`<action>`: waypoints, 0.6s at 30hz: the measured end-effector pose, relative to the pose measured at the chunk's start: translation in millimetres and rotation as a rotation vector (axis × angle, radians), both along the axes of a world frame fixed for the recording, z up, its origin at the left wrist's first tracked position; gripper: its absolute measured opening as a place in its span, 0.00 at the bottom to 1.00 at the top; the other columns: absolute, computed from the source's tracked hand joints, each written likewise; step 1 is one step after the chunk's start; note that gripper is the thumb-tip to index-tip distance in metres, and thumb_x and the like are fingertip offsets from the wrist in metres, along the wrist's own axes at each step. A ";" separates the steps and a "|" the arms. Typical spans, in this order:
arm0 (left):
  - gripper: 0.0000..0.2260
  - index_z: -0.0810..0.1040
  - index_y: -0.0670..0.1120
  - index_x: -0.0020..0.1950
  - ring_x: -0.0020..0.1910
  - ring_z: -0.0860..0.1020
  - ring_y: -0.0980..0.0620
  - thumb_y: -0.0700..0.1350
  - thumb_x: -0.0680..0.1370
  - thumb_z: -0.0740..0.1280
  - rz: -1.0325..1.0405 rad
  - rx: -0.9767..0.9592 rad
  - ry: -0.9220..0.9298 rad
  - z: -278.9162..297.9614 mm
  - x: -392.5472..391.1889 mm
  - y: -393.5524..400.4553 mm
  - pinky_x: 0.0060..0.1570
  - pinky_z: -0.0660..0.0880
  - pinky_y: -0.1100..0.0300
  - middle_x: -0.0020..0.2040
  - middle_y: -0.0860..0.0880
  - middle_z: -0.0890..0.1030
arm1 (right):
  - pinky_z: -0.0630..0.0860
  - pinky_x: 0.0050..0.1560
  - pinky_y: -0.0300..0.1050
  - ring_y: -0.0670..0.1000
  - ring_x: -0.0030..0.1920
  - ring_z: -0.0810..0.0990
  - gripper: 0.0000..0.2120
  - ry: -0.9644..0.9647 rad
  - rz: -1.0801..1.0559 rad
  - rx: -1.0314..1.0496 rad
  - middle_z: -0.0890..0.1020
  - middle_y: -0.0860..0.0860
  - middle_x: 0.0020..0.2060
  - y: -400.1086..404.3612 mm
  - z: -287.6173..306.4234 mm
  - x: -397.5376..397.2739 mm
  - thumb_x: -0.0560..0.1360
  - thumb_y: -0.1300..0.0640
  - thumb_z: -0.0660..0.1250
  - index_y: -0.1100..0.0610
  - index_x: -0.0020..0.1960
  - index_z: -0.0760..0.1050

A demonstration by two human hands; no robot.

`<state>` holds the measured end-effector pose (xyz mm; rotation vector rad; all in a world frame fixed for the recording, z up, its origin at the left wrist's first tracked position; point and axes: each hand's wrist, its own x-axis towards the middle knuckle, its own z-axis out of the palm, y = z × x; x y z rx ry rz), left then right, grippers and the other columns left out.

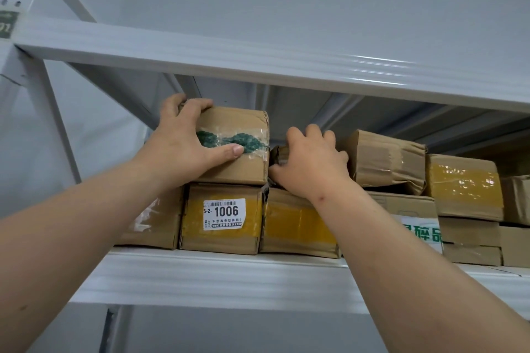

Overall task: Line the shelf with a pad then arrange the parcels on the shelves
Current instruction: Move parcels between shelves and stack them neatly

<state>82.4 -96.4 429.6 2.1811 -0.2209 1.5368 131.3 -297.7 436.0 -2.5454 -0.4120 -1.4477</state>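
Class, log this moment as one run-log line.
left hand: grips green-taped parcel | right hand: on small parcel beside it | both parcels atop bottom row | shelf: loaded

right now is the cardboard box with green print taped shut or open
Taped shut: clear tape runs across the brown cardboard box with green print, flaps closed. The left hand grips it atop the stack.

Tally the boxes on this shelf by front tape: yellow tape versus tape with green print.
Yellow-taped boxes: 3
Green-printed box: 1
Total: 4
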 end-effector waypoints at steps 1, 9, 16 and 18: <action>0.41 0.63 0.55 0.75 0.73 0.64 0.44 0.64 0.66 0.74 -0.003 -0.002 -0.003 0.0 -0.2 0.7 0.72 0.64 0.50 0.78 0.48 0.54 | 0.70 0.58 0.63 0.60 0.66 0.64 0.27 -0.032 0.014 0.010 0.68 0.54 0.64 -0.8 0.9 -2.0 0.72 0.40 0.66 0.49 0.67 0.66; 0.45 0.62 0.55 0.76 0.73 0.64 0.44 0.67 0.63 0.72 -0.013 -0.004 -0.014 -4.3 -1.4 1.2 0.71 0.63 0.51 0.75 0.49 0.56 | 0.68 0.64 0.63 0.56 0.63 0.65 0.21 -0.356 0.173 0.004 0.70 0.51 0.60 -17.6 22.1 -25.2 0.72 0.41 0.66 0.49 0.61 0.68; 0.61 0.43 0.61 0.80 0.78 0.56 0.44 0.71 0.55 0.74 0.102 0.270 0.273 7.1 -10.9 1.7 0.75 0.61 0.48 0.79 0.60 0.38 | 0.73 0.57 0.58 0.52 0.60 0.66 0.24 -0.478 0.307 0.055 0.73 0.47 0.56 -51.7 11.9 -23.4 0.71 0.36 0.61 0.50 0.61 0.70; 0.62 0.39 0.64 0.78 0.77 0.60 0.44 0.67 0.57 0.78 0.188 0.374 0.321 13.2 -14.3 1.6 0.73 0.65 0.50 0.78 0.60 0.35 | 0.73 0.57 0.56 0.51 0.59 0.66 0.23 -0.495 0.335 0.121 0.73 0.47 0.56 -58.7 11.9 -21.1 0.72 0.40 0.66 0.51 0.61 0.70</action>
